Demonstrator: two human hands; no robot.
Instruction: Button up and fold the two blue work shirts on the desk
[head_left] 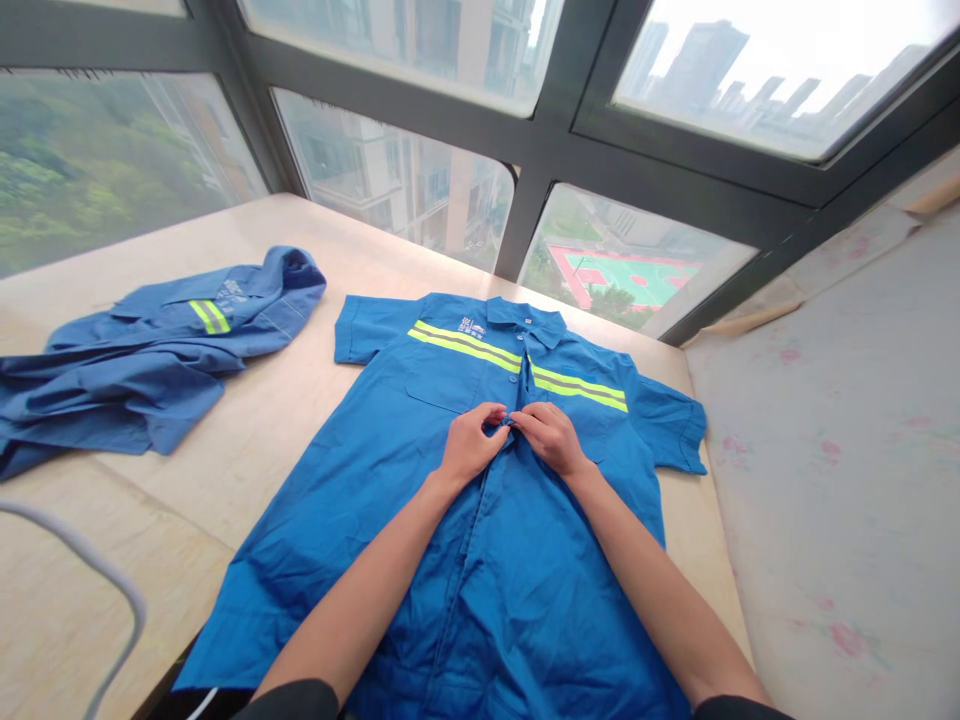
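A blue short-sleeved work shirt (360, 500) lies spread face up, its collar (529, 322) toward the window. Yellow and grey reflective bands (465, 345) cross its chest, and white lettering sits above one band. At the front opening, just under the bands, my left hand (474, 440) pinches the cloth edge. Close beside it, my right hand (551, 436) pinches the opposite edge, fingertips nearly touching those of the left. A button (513, 379) shows on the placket above the hands. Whatever small part lies between the fingertips is hidden.
Another blue garment (172, 340) with a reflective patch lies crumpled on the pale surface (300, 420) at left. A grey-white cable or hose (112, 570) curves at lower left. Dark-framed windows (540, 150) stand behind, and a flowered wall (840, 470) borders the right.
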